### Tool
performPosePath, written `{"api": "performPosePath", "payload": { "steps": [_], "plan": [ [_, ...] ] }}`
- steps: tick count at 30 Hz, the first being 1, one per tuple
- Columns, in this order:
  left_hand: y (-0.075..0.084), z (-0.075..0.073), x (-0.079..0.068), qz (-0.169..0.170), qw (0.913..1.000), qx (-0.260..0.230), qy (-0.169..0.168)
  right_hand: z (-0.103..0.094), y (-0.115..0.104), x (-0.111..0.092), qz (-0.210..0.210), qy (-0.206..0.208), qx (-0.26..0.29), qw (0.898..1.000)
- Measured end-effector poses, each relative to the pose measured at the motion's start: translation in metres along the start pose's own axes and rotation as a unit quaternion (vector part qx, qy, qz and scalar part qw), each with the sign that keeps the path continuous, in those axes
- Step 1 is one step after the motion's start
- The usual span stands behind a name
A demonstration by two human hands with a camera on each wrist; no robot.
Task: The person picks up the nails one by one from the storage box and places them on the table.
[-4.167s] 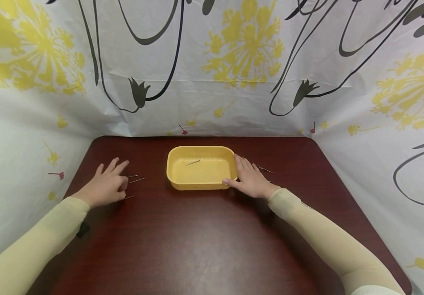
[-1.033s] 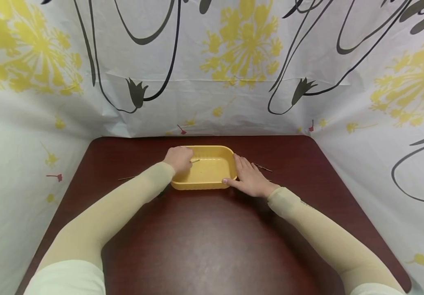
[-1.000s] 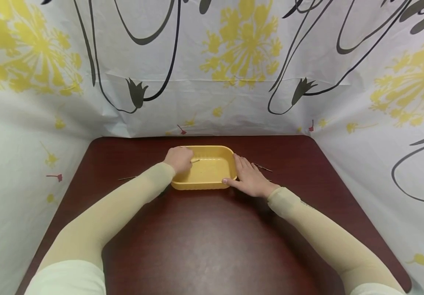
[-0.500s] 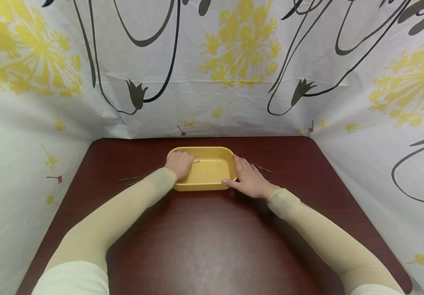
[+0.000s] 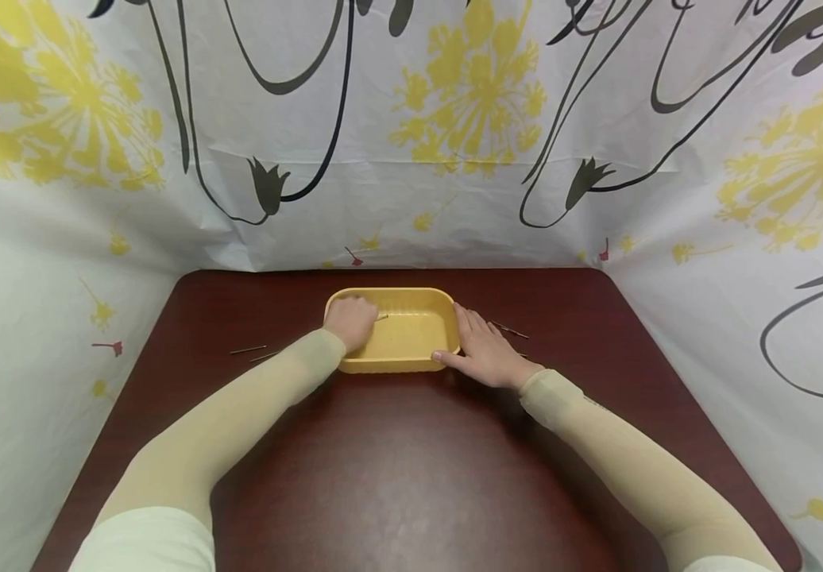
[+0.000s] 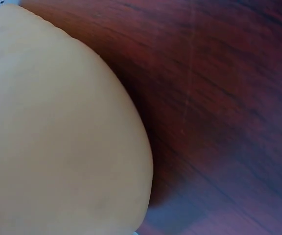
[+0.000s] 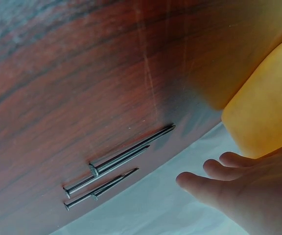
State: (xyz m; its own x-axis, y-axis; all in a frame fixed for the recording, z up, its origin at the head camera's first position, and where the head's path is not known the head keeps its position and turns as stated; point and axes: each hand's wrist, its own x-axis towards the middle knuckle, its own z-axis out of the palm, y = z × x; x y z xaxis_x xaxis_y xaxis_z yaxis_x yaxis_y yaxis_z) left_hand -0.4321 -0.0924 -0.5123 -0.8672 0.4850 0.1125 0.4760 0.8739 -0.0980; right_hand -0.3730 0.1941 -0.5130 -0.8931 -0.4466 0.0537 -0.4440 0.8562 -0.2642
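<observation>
My left hand [image 5: 351, 322] reaches down into the left end of a yellow plastic tray [image 5: 411, 366], its knuckles up and its fingertips hidden. Beside those fingers a nail [image 5: 382, 318] shows in part on the tray floor; I cannot tell whether the hand grips a nail. My right hand [image 5: 486, 349] rests against the tray's right end with straight fingers, thumb on the front rim. In the right wrist view, several steel nails [image 7: 126, 157] lie on the table near this hand [image 7: 239, 191]. The left wrist view is mostly filled by skin close to the camera.
Two nails, one a thin nail [image 5: 249, 349], lie on the dark red wooden table [image 5: 397, 461] left of the tray. A white sheet [image 5: 354, 230] with a flower print hangs close around the table's back and sides.
From the table at the left, my left hand has moved right into the tray, staying there over the last second. One nail at the left is gone from the table. The right hand keeps its place.
</observation>
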Motion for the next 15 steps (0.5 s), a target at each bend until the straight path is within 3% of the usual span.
{"api": "performPosePath", "payload": {
  "steps": [15],
  "plan": [
    [0.0037, -0.0009, -0.0030, 0.020, 0.9997, 0.015, -0.002, 0.0003, -0.0005, -0.0022, 0.001, -0.004, 0.007, 1.000]
  ]
}}
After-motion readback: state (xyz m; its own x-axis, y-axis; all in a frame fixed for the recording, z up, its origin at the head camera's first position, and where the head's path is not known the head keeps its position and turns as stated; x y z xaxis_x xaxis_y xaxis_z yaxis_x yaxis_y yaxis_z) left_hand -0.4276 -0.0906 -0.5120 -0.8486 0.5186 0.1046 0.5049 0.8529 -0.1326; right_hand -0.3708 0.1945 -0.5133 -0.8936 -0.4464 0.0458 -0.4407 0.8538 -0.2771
